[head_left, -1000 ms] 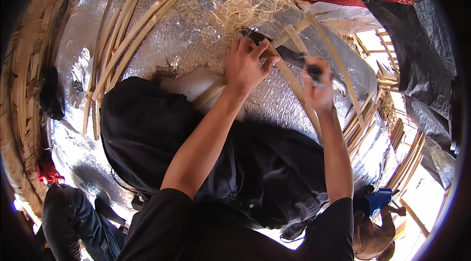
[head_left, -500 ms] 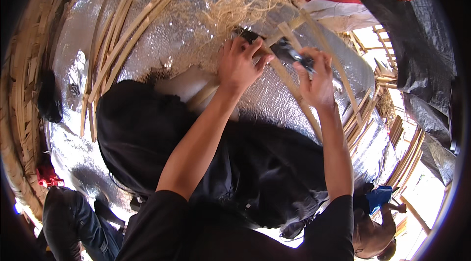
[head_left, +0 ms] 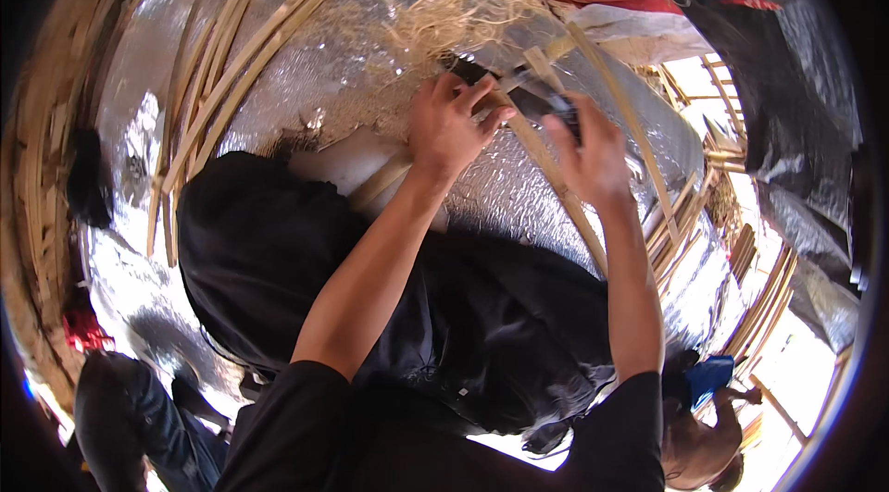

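My left hand [head_left: 452,126] is closed around the upper end of a long bamboo strip [head_left: 556,175], which slants down to the right toward my lap. Beside its fingertips lies a flat black piece [head_left: 466,70]; I cannot tell whether the fingers touch it. To the right, my right hand [head_left: 595,151] grips a black-handled tool [head_left: 567,114]. The tool's greyish end is blurred by motion and points at the strip's upper end, so its exact kind does not show. A short bamboo piece [head_left: 543,68] crosses just beyond the tool.
Shiny silver foil sheeting [head_left: 361,38] lies underneath. Long bamboo strips [head_left: 250,52] rest at the left, with a tangle of fine shavings [head_left: 454,20] at the far side. Black cloth [head_left: 500,316] covers my lap. Other people's legs [head_left: 139,418] and body [head_left: 704,441] show at the lower corners.
My right hand has shifted slightly down and left, and the blurred tool in it has changed angle. My left hand stays nearly in place on the strip.
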Available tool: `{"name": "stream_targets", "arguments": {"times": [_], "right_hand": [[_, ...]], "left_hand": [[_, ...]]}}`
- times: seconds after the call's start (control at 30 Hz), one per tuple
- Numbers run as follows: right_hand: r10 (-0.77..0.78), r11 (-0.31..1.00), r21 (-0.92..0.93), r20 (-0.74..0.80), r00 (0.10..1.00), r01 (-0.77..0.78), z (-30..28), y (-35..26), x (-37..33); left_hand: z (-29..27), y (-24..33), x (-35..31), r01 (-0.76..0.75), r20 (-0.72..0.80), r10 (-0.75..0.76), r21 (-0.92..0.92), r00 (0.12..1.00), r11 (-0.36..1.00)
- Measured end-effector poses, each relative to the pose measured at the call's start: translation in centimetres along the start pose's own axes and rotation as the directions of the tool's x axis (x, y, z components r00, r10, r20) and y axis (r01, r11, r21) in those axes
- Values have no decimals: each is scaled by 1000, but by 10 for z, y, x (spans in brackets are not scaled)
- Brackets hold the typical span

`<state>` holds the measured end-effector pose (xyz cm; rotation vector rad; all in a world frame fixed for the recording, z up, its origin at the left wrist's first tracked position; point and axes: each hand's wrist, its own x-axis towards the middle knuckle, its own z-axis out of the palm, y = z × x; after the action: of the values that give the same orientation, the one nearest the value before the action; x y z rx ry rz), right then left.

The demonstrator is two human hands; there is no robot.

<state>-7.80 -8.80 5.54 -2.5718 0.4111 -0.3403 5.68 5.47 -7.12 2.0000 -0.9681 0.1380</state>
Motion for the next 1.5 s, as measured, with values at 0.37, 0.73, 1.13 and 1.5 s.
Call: {"name": "stream_targets", "arguments": {"times": [0.37,0.73,1.13,1.5], "right_hand": [[254,967,86,-194,948,-242,21,-42,-46],[285,958,-29,-40,958,-286,53,-38,-57],[383,914,-52,-208,900,-401,58,-65,-52],[317,939,-40,-294,902,-343,56,-60,-51]], "left_hand": [[-11,10,-4,10,-30,-9,14,999,1000],[-13,7,-7,18,29,-17,-34,999,999],[-10,0,0,48,33,-46,-41,998,998],[-14,3,-11,19,9,-19,-50,1000,999]]}}
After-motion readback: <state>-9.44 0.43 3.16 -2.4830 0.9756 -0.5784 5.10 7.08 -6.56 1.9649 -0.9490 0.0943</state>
